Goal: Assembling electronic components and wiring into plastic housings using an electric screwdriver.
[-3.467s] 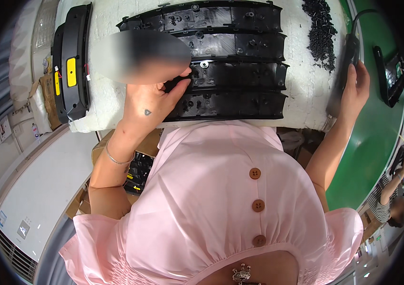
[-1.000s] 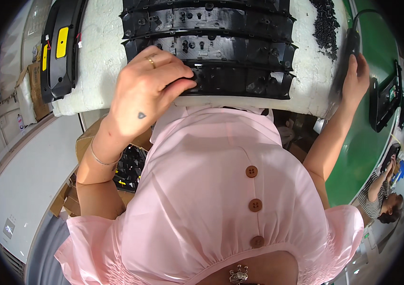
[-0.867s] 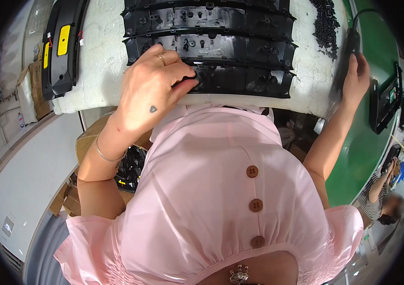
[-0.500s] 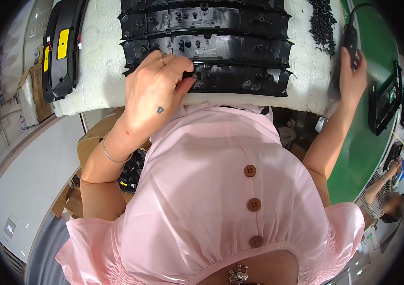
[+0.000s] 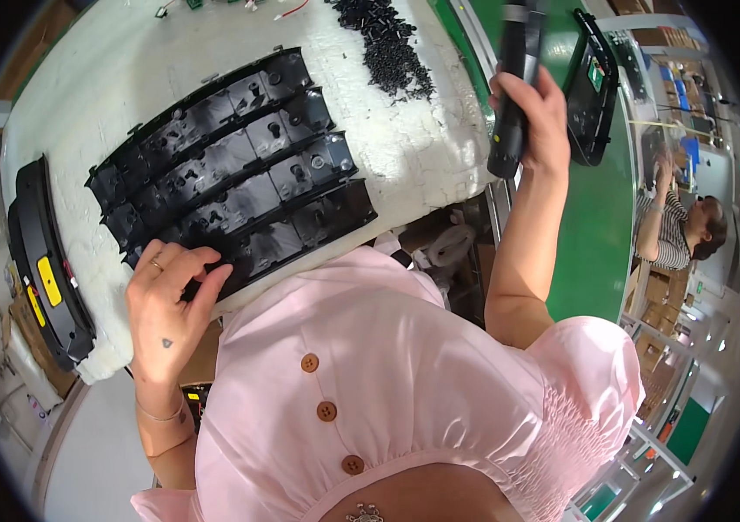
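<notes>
While two long black housings (image 5: 40,213) with yellow labels lie side by side at the far left of the white foam sheet (image 5: 118,100), the left hand of the person's two hands (image 5: 170,304) reaches in from below. Its fingers are curled, with thumb and forefinger close together at the left part of the nearest black strip (image 5: 279,244); whether they pinch its edge or anything small, I cannot tell. That strip lies last in a set of four, curved, ribbed and studded with pegs, lying edge against edge on the foam and slanting up toward the right. Beyond them, at the top edge, are some green pieces (image 5: 205,3) and a red wire (image 5: 296,10). Right of the strips, well apart from the left hand, a heap of small black pieces (image 5: 392,52) spreads over the foam. Farther right, the right hand (image 5: 540,113) is closed around a black handheld tool (image 5: 509,143), which points up and down the view. Beside it, on the green desk (image 5: 580,230), lies a black frame (image 5: 590,130) with a green board in it. At the far right sits a co-worker in a striped top (image 5: 670,235).
</notes>
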`<move>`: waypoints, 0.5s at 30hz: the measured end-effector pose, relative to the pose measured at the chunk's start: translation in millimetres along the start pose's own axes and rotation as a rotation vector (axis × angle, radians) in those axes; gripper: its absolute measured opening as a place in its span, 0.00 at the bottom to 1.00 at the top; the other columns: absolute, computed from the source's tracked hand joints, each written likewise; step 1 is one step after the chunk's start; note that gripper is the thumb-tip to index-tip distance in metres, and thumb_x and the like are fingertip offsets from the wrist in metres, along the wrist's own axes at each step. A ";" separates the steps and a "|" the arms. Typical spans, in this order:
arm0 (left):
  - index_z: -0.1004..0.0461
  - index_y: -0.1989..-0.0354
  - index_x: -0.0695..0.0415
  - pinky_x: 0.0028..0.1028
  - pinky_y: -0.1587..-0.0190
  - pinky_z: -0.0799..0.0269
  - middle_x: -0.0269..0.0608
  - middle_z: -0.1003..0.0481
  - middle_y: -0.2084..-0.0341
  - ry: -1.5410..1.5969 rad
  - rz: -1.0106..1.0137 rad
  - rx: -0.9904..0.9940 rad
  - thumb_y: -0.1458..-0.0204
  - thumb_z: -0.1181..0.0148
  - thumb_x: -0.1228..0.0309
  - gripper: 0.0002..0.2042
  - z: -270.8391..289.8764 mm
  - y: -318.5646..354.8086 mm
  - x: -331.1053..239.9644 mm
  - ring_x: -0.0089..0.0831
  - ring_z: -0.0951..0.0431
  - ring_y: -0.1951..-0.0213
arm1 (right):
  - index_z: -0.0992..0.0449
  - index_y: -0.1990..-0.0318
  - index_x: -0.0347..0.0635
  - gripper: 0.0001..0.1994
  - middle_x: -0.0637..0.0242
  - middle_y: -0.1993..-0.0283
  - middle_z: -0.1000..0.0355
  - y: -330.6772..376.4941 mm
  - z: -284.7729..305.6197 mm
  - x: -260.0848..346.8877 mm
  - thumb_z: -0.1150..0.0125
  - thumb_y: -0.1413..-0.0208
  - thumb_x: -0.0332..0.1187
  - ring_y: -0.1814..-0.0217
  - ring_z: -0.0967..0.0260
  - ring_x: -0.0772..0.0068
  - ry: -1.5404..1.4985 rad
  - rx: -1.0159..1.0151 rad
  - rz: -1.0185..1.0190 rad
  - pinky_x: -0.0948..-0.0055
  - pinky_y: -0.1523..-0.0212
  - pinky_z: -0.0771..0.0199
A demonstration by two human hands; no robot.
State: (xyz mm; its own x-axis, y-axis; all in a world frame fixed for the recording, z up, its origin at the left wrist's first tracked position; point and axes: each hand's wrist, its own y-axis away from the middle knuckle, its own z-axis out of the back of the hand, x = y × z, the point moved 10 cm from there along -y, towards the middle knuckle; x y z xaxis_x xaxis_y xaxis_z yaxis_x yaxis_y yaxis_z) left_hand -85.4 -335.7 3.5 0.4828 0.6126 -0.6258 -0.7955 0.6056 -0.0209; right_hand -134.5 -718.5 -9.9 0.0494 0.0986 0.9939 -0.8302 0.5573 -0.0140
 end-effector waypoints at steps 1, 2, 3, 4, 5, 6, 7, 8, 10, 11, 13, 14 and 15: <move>0.24 0.73 0.61 0.30 0.74 0.36 0.38 0.31 0.83 0.003 -0.011 -0.002 0.63 0.33 0.78 0.07 2.3 -7.4 -1.8 0.35 0.33 0.77 | 0.31 0.56 0.38 0.16 0.68 0.71 0.35 6.5 -8.7 23.8 0.39 0.53 0.28 0.73 0.39 0.76 -0.186 -0.007 0.102 0.74 0.68 0.35; 0.24 0.73 0.61 0.29 0.74 0.36 0.39 0.31 0.83 0.035 -0.059 0.002 0.63 0.33 0.78 0.07 4.2 -15.9 -8.6 0.35 0.33 0.76 | 0.33 0.53 0.38 0.18 0.69 0.73 0.37 9.1 -14.7 44.0 0.41 0.54 0.26 0.74 0.40 0.75 -0.421 0.070 0.164 0.73 0.66 0.35; 0.24 0.73 0.61 0.29 0.74 0.36 0.39 0.31 0.83 0.066 -0.107 0.005 0.63 0.33 0.78 0.07 5.8 -23.9 -15.4 0.35 0.32 0.76 | 0.36 0.50 0.39 0.20 0.69 0.74 0.39 11.6 -18.7 62.9 0.44 0.54 0.24 0.75 0.41 0.74 -0.656 0.151 0.227 0.71 0.65 0.35; 0.24 0.73 0.61 0.29 0.73 0.35 0.39 0.30 0.81 0.072 -0.140 0.004 0.63 0.33 0.78 0.08 5.8 -29.2 -23.0 0.35 0.31 0.75 | 0.39 0.48 0.42 0.21 0.72 0.77 0.44 11.5 -25.8 70.6 0.48 0.52 0.24 0.78 0.44 0.75 -0.815 0.226 0.219 0.70 0.65 0.36; 0.24 0.73 0.61 0.29 0.73 0.35 0.39 0.30 0.81 0.071 -0.145 -0.002 0.63 0.33 0.78 0.08 4.7 -34.6 -27.3 0.35 0.31 0.75 | 0.39 0.48 0.42 0.21 0.72 0.77 0.44 7.9 -30.0 71.6 0.48 0.52 0.24 0.78 0.44 0.75 -0.814 0.229 0.227 0.70 0.65 0.36; 0.24 0.73 0.61 0.29 0.72 0.34 0.39 0.29 0.80 0.089 -0.208 0.005 0.63 0.33 0.78 0.08 2.7 -38.9 -37.0 0.35 0.31 0.75 | 0.38 0.48 0.44 0.20 0.72 0.71 0.44 5.2 -46.0 77.6 0.46 0.50 0.26 0.71 0.45 0.76 -0.882 0.369 0.247 0.72 0.62 0.38; 0.24 0.73 0.61 0.29 0.72 0.34 0.39 0.28 0.79 0.092 -0.243 0.002 0.63 0.33 0.77 0.08 2.1 -37.2 -41.6 0.36 0.30 0.74 | 0.37 0.48 0.45 0.19 0.71 0.65 0.44 0.4 -69.0 77.6 0.45 0.48 0.27 0.63 0.46 0.77 -0.966 0.536 0.253 0.75 0.58 0.40; 0.24 0.72 0.61 0.29 0.71 0.32 0.38 0.27 0.77 0.092 -0.288 0.014 0.63 0.32 0.77 0.08 -0.1 -39.7 -46.9 0.36 0.29 0.73 | 0.35 0.52 0.48 0.13 0.72 0.66 0.44 -7.6 -79.7 72.4 0.45 0.45 0.29 0.62 0.45 0.78 -0.974 0.594 0.224 0.75 0.56 0.42; 0.24 0.72 0.60 0.28 0.71 0.31 0.38 0.26 0.77 0.091 -0.318 0.014 0.63 0.32 0.77 0.08 -2.4 -44.4 -51.2 0.36 0.29 0.73 | 0.35 0.53 0.46 0.15 0.71 0.74 0.41 -36.7 -95.8 66.8 0.42 0.47 0.32 0.72 0.42 0.76 -1.141 0.577 0.306 0.73 0.66 0.38; 0.24 0.72 0.60 0.28 0.71 0.31 0.38 0.26 0.76 0.090 -0.337 0.021 0.63 0.32 0.77 0.08 -3.5 -44.5 -50.8 0.35 0.28 0.72 | 0.35 0.50 0.46 0.18 0.71 0.78 0.40 -39.0 -116.5 83.4 0.39 0.47 0.35 0.77 0.41 0.76 -1.296 0.655 0.406 0.74 0.71 0.37; 0.23 0.72 0.60 0.28 0.70 0.30 0.38 0.25 0.76 0.089 -0.321 0.011 0.63 0.32 0.76 0.08 -1.8 -45.8 -43.4 0.35 0.27 0.71 | 0.33 0.55 0.44 0.13 0.70 0.79 0.40 -45.1 -93.6 58.8 0.41 0.48 0.29 0.79 0.42 0.75 -0.723 -0.026 0.251 0.75 0.74 0.38; 0.23 0.72 0.60 0.28 0.70 0.30 0.38 0.25 0.75 0.102 -0.301 0.009 0.63 0.32 0.76 0.08 -1.0 -46.4 -39.8 0.36 0.27 0.71 | 0.33 0.56 0.43 0.12 0.70 0.79 0.41 -54.5 -103.1 61.8 0.42 0.48 0.28 0.80 0.42 0.75 -0.940 0.179 0.376 0.75 0.74 0.38; 0.23 0.72 0.60 0.28 0.69 0.29 0.38 0.25 0.75 0.115 -0.283 0.008 0.63 0.32 0.76 0.08 -0.7 -47.7 -37.1 0.36 0.27 0.71 | 0.33 0.57 0.42 0.11 0.70 0.79 0.41 -59.8 -106.5 61.4 0.42 0.49 0.27 0.80 0.43 0.74 -1.149 0.390 0.502 0.75 0.75 0.38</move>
State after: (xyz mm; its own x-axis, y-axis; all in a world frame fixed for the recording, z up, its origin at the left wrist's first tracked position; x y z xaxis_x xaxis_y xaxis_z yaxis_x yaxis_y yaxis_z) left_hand -65.6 -387.7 27.1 0.6397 0.3574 -0.6805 -0.6321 0.7483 -0.2012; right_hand -22.7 -658.1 40.4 -0.6468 -0.6379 0.4180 -0.7344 0.3731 -0.5670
